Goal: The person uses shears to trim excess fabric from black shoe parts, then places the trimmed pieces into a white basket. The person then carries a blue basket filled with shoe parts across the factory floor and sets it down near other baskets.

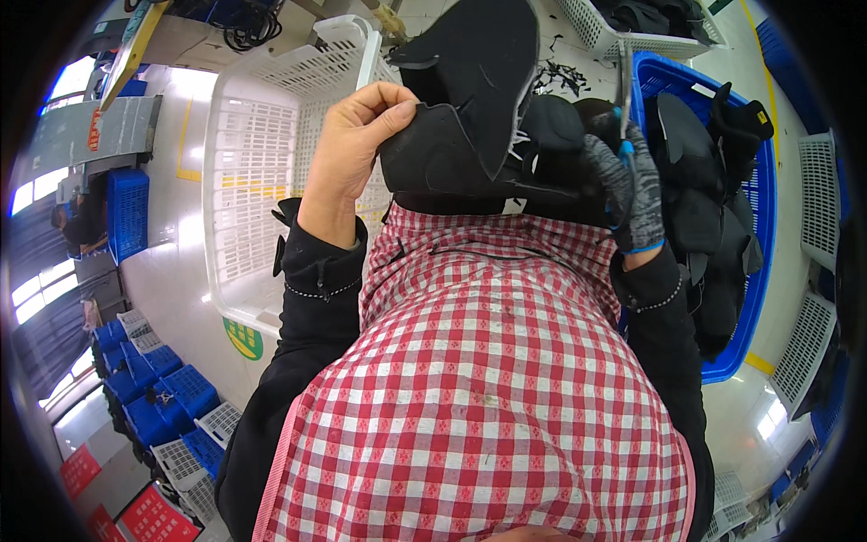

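Note:
On my lap lies a black, padded, moulded piece (pixel 442 149) with a large pointed flap standing up from it. White threads or slits show along the flap's lower right edge. My bare left hand (pixel 366 122) pinches the piece's upper left edge between thumb and fingers. My right hand (pixel 625 185), in a grey knitted glove with a blue cuff, is closed around what looks like scissors (pixel 625 77), their long metal blade pointing away from me. The right hand is beside the piece's right end, where more dark rounded padding (pixel 554 124) shows. The scissors' handles are mostly hidden.
A white slatted crate (pixel 257 117) stands at my left. At my right, a blue crate (pixel 768 226) holds several black padded pieces. Black scraps (pixel 562 77) litter the floor ahead, near another white crate (pixel 591 32). Blue baskets (pixel 181 393) are stacked at the far left.

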A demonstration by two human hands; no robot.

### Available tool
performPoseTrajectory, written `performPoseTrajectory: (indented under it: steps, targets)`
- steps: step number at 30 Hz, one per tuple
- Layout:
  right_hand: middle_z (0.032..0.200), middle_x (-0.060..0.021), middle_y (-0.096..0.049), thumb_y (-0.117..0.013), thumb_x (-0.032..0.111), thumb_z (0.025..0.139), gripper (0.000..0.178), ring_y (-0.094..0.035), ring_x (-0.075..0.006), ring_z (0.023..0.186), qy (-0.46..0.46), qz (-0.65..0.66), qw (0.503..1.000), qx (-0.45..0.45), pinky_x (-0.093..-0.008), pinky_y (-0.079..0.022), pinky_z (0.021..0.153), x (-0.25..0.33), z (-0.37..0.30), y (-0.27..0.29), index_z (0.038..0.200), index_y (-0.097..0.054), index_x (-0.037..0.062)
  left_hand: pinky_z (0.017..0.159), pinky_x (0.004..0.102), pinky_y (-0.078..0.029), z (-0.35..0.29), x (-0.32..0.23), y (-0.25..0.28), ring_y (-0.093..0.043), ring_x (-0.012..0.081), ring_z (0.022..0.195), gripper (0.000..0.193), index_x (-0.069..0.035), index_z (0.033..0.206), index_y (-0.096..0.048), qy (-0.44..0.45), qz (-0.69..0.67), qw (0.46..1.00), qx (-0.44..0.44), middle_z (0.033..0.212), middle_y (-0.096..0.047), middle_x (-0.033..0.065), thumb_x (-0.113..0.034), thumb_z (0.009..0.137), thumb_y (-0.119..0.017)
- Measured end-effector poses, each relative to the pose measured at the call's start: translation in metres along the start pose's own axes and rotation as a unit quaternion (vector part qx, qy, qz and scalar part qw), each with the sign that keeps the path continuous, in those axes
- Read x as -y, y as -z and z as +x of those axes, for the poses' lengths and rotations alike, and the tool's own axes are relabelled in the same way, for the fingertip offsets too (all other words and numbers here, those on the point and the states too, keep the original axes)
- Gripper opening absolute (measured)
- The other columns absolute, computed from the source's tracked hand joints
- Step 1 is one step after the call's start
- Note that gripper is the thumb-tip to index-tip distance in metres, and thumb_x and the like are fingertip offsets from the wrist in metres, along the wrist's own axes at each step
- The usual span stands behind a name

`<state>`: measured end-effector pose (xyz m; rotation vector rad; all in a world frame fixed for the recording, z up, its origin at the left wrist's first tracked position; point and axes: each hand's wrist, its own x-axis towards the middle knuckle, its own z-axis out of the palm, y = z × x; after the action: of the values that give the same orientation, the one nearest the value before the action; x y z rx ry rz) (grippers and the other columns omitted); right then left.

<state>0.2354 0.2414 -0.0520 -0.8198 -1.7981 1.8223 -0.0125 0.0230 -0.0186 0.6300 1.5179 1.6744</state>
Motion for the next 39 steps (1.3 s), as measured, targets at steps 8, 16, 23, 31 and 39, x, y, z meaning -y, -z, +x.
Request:
performPoseTrajectory:
  steps: [8,16,23,31,39]
  targets:
    - [0.114,-0.0043,-0.065,-0.068,0.011,0.094,0.037,-0.062,-0.0117,0.097,-0.052,-0.043,0.997,0.025,-0.0248,-0.051,0.084,-0.004,-0.005,-0.012,0.13,-0.059,0.0033,0.076,0.0214,-0.051,-0.012,0.006,0.042,-0.064,0.0097,0.082,0.015,0.003,0.107,-0.065,-0.015,-0.027,0.991,-0.13,0.096,-0.068,0.0041,-0.005,0.094,-0.065]
    - [0.089,-0.0029,-0.063,-0.07,0.014,0.093,0.036,-0.06,-0.0088,0.07,-0.14,0.122,0.978,0.098,-0.0241,-0.048,0.06,-0.019,-0.02,-0.037,0.125,-0.055,0.0057,0.094,0.0299,-0.049,-0.055,0.043,0.033,-0.063,0.0144,0.1,0.029,0.003,0.12,-0.058,-0.079,-0.179,0.97,-0.147,0.109,-0.065,0.0082,-0.02,0.107,-0.048]
    - [0.096,-0.0037,-0.066,-0.075,0.016,0.089,0.038,-0.063,-0.0101,0.083,-0.142,0.036,0.98,0.136,-0.0258,-0.052,0.072,-0.052,-0.018,-0.032,0.122,-0.059,0.0064,0.083,0.0278,-0.053,-0.113,0.068,0.022,-0.063,0.0114,0.09,0.048,0.001,0.121,-0.059,-0.01,-0.128,0.983,-0.135,0.103,-0.067,0.0027,0.004,0.077,-0.077]
    - [0.093,-0.0014,-0.064,-0.071,0.01,0.092,0.036,-0.059,-0.007,0.075,-0.099,0.135,0.986,0.005,-0.0246,-0.05,0.063,-0.024,-0.025,0.013,0.125,-0.057,0.0087,0.095,0.0393,-0.05,-0.047,0.013,0.017,-0.063,0.0224,0.108,0.046,0.002,0.119,-0.062,-0.181,-0.099,0.978,-0.04,0.116,-0.066,0.0103,0.004,0.075,-0.074]
    - [0.076,-0.0013,-0.058,-0.059,0.021,0.097,0.033,-0.057,-0.01,0.067,0.115,-0.188,0.799,-0.56,-0.0245,-0.048,0.062,0.057,-0.124,0.164,0.123,-0.056,0.0008,0.11,0.0557,-0.042,0.155,0.016,-0.187,-0.054,0.0328,0.129,0.044,-0.002,0.134,-0.054,-0.048,-0.348,0.882,0.315,0.135,-0.058,0.0165,-0.007,0.091,-0.063]
